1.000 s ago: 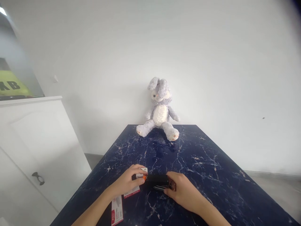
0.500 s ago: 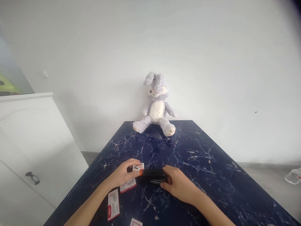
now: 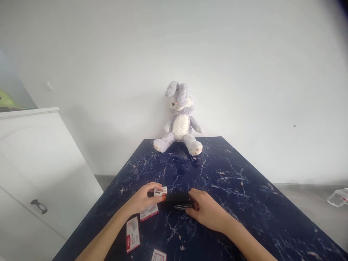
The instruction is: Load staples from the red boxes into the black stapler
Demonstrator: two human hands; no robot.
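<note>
Both the left hand (image 3: pixel 144 197) and the right hand (image 3: pixel 203 207) were at one black object (image 3: pixel 178 197), stretched crosswise between them. The right hand curled around one end; the left thumb met an orange tip (image 3: pixel 163 198) at the other — whether the left fingers gripped anything, I could not tell. The step seemed to be steadying and handling this object; the next move probably called for a firm right hold and finer control from the left thumb.

By the right thumb, shiny metal (image 3: pixel 182 207) showed, its outline lost against the dark table (image 3: pixel 206 239). A small box (image 3: pixel 161 190) was partly hidden under the left fingers — held or resting, unclear. Nearer the body than the left hand lay a second box (image 3: pixel 149 213), a third box (image 3: pixel 133 235) and a fourth box (image 3: pixel 159 256), this last cut off. Beyond both hands sat a plush rabbit (image 3: pixel 181 125).
</note>
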